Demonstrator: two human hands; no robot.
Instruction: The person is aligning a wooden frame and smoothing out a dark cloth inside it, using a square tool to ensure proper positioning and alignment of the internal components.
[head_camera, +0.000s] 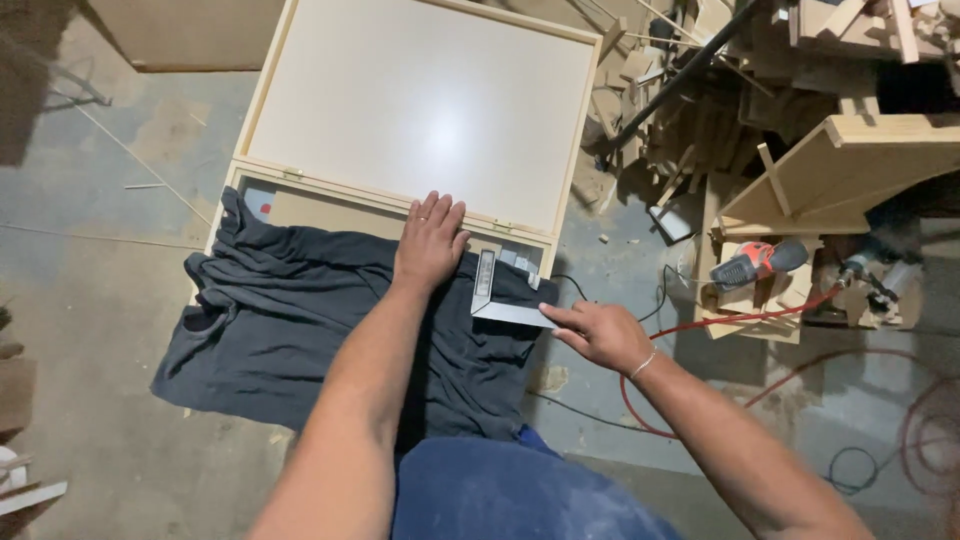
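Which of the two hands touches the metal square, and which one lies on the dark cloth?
The right hand holds the metal square by its blade. The left hand rests flat on the dark cloth.

1. The dark grey crumpled cloth (290, 320) hid most of the near half of the pale wooden hinged case (300, 205).
2. The open white lid panel (420, 100) was cut off at the far edge.
3. The heap of wood offcuts (850, 60) on the right was too jumbled to tell apart.

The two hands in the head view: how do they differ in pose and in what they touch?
The left hand lies flat, palm down, fingers spread on the dark cloth; the right hand is curled, its fingertips gripping the blade end of the metal square. The left hand wears a ring; the right wrist carries a thin bracelet. Both rest near the open wooden case.
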